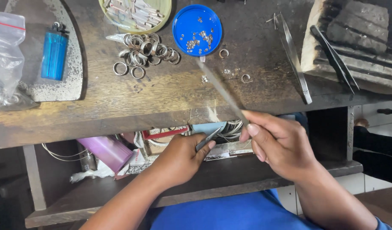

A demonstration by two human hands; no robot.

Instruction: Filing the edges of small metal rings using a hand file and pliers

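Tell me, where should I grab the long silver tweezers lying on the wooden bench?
Take the silver tweezers around the middle of the two flat arms, coming from straight above with thumb on one long edge and finger on the other. They lie flat on the wooden bench, running from the thin end at the back to the wide end by the front edge, with bare wood on both sides.

Your right hand (281,145) grips a slim matt grey metal file (221,91); your left hand (183,157) pinches dull steel tweezers (207,139). Workbench (162,98): worn, scratched wood. Rings (147,51): bright metal. Lid (197,30): glossy blue plastic. Lighter (54,53): translucent blue plastic.
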